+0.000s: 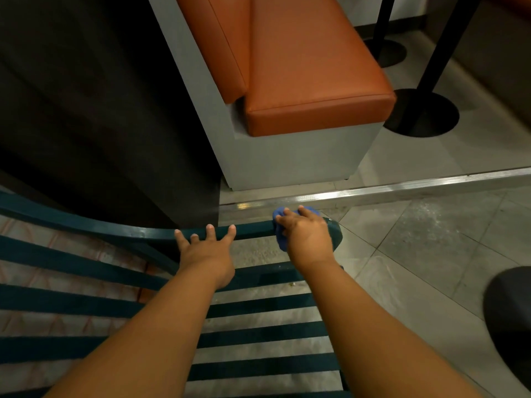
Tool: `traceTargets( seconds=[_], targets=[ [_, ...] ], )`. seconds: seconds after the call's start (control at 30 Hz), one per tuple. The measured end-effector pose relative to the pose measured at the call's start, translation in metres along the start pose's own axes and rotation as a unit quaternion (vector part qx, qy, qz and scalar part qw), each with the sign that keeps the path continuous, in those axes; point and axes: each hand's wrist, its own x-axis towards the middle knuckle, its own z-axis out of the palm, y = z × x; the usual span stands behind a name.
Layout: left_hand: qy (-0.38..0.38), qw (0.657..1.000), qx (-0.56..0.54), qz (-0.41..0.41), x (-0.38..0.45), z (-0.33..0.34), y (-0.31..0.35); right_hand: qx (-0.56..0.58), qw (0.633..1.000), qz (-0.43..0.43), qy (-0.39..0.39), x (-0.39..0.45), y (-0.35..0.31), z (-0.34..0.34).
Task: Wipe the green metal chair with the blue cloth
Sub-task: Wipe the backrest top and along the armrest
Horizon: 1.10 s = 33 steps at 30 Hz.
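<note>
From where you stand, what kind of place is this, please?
Probably a restaurant or fast-food dining area. An orange padded bench is built on a grey base, black round table bases stand on the tiled floor, and the green metal chair looks like café seating.

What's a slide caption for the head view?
Right hand presses blue cloth onto green chair's top rail; left hand braces it.

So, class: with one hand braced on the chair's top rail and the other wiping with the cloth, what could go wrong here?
1. The blue cloth is bunched under the right hand at the rail's rounded end; it might slip off.
2. The left hand rests open on the green metal chair, so the chair may shift.
</note>
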Motion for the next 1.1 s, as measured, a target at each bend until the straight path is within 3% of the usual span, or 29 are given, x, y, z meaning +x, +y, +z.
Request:
traceTargets(
  seconds=[0.07,0.13,0.23,0.33,0.47,0.63,0.73,0.97,1.1],
  targets=[
    [0.001,1.0,0.005,-0.005,-0.002,-0.001,0.003,-0.039,0.996,-0.074,0.037,-0.001,-0.015,0.004],
    [-0.002,1.0,0.003,-0.014,-0.003,-0.002,0.004,-0.068,0.993,-0.101,0.008,0.001,-0.014,-0.003],
    [0.003,1.0,0.003,-0.02,-0.001,-0.002,0.006,-0.029,0.996,-0.079,-0.027,-0.004,0.011,-0.011],
    [-0.009,1.0,0.002,-0.02,0.0,-0.003,0.007,0.084,0.991,-0.015,0.101,-0.016,0.021,-0.001],
    [-0.011,1.0,0.003,-0.015,0.004,-0.015,0.012,0.02,0.998,-0.034,0.04,-0.007,-0.001,0.001],
    [0.012,0.994,-0.074,0.076,0.004,-0.021,0.042,0.037,0.994,-0.068,0.078,-0.014,0.005,0.0],
    [0.001,0.995,-0.075,0.073,0.005,-0.02,0.053,0.054,0.993,-0.068,0.081,-0.019,0.002,-0.002],
    [-0.002,0.989,-0.12,0.082,0.005,-0.011,0.051,0.203,0.967,0.063,0.142,-0.022,0.031,-0.002],
    [0.021,0.992,-0.1,0.072,0.004,-0.007,0.053,0.162,0.977,0.05,0.131,-0.018,0.021,0.003]
  ],
)
